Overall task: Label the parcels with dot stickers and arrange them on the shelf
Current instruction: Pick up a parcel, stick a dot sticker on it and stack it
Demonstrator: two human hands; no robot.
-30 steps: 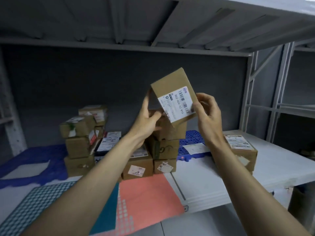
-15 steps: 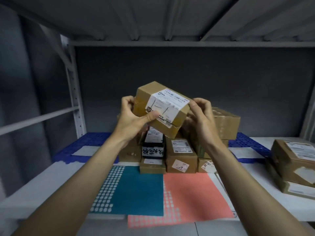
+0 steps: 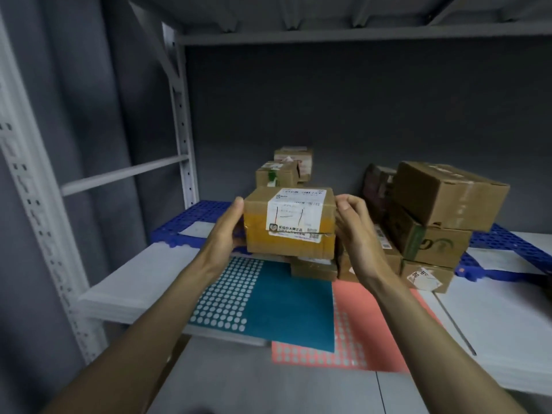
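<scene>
I grip the parcel (image 3: 289, 224) at centre frame between my left hand (image 3: 227, 231) and right hand (image 3: 354, 227), label towards me, above the sticker sheets (image 3: 286, 297) on the shelf (image 3: 134, 282), likely for placing.

Views: we have one view only, the head camera, so no second view shares any part of the scene.
Position: we look from the person's head, standing in front of the shelf (image 3: 125, 282), with both forearms reaching in from the bottom edge.
Facing: we face forward and a little down, into the shelf bay toward its dark back wall (image 3: 328, 100).
Nearness: we are close; the left hand (image 3: 227, 231) and the right hand (image 3: 355, 228) sit mid-frame, the stacked boxes (image 3: 442, 210) just beyond them.
Framing: our wide lens bends the left upright (image 3: 33, 186) and takes in the underside of the upper shelf (image 3: 328, 13).
</scene>
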